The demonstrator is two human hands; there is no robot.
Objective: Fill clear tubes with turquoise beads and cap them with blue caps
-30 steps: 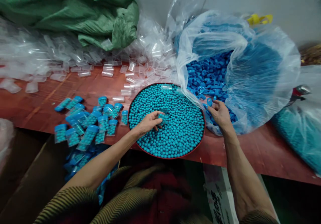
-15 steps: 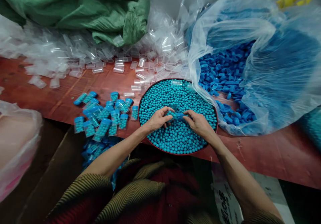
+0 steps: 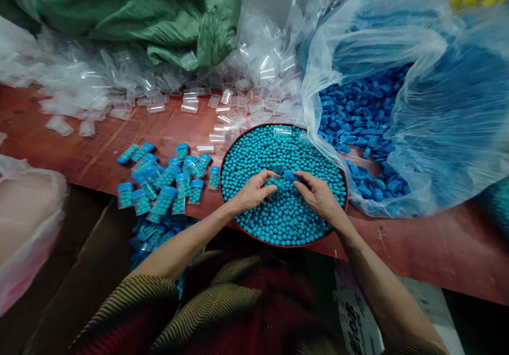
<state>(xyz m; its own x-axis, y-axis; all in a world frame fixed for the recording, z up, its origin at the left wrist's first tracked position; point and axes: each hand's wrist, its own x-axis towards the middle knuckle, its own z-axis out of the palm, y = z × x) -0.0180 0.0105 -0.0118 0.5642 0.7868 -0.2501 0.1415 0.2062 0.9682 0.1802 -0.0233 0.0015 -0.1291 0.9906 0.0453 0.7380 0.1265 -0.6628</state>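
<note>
A round tray (image 3: pixel 345 206) with a dark red rim is full of small turquoise balls (image 3: pixel 284 222). Over its middle, my left hand (image 3: pixel 256 191) has its thumb and fingers curled round a small clear container with turquoise balls, hard to make out against the balls beneath. My right hand (image 3: pixel 316 193) pinches a blue cap (image 3: pixel 290 176) between thumb and fingers, just right of the left fingertips. A clear empty container (image 3: pixel 282 131) lies on the balls at the tray's far edge. Filled containers with blue caps (image 3: pixel 163 202) lie in a group left of the tray.
Clear containers (image 3: pixel 155 85) are heaped along the back of the red table (image 3: pixel 99 159), under a green cloth bag (image 3: pixel 139 16). A translucent bag (image 3: pixel 417 111) with blue caps (image 3: pixel 353 111) stands at the right. Another plastic-lined container (image 3: pixel 32 206) is at the left edge.
The blue cap and my right hand's fingertips have moved slightly up, and the cap now looks apart from the container in my left hand. The view has shifted a little.
</note>
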